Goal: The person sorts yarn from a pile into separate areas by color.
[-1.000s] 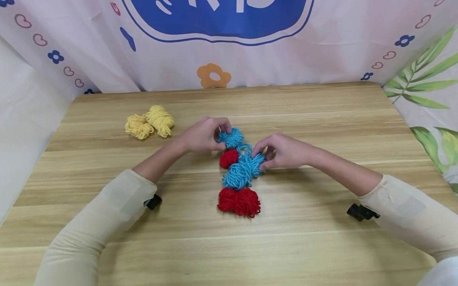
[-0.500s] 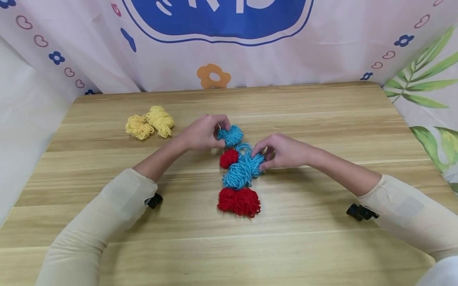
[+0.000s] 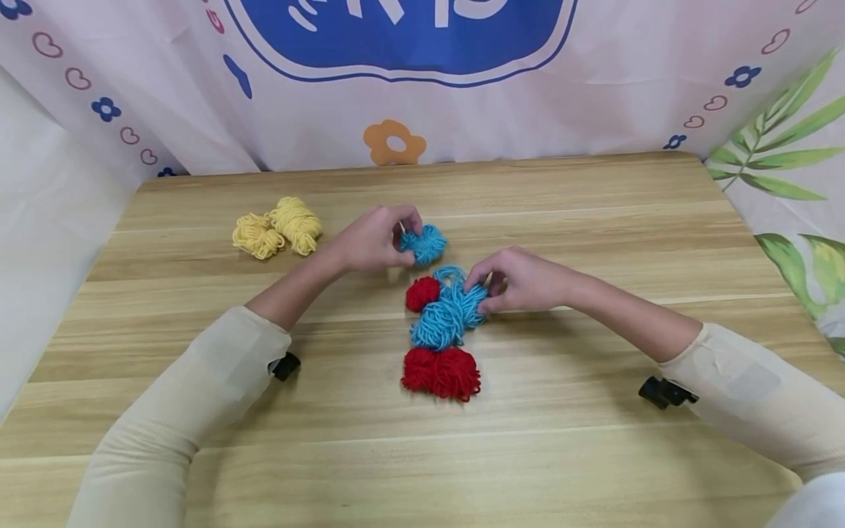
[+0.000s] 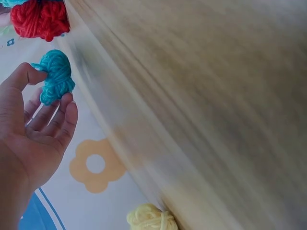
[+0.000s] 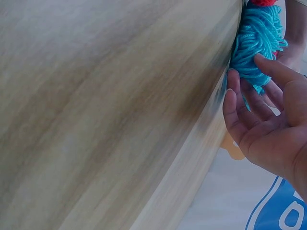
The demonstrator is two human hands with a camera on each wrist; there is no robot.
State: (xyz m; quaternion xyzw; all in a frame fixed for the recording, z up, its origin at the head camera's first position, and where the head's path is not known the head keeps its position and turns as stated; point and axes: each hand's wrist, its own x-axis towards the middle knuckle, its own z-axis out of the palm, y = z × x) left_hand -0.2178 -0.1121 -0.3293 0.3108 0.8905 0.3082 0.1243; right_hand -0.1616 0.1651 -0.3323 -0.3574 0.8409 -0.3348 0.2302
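Observation:
A small blue yarn bundle (image 3: 425, 244) is pinched between the thumb and fingers of my left hand (image 3: 378, 240); the left wrist view shows this blue bundle (image 4: 56, 76) apart from the other yarn. My right hand (image 3: 528, 280) grips the right end of a larger blue yarn bundle (image 3: 441, 323), thumb on one side and fingers on the other, as the right wrist view also shows (image 5: 259, 43). Against that bundle's left side lies a small red yarn ball (image 3: 422, 293). A larger red yarn bundle (image 3: 441, 372) sits just in front of it.
Two yellow yarn bundles (image 3: 295, 224) lie together at the back left of the wooden table (image 3: 528, 455). Behind the table hangs a printed white cloth (image 3: 317, 121). A black wrist camera (image 3: 667, 392) is strapped to each sleeve.
My left hand has moved slightly away toward the back with the small blue bundle, widening its gap from the red ball and larger blue bundle. The right hand stays in place.

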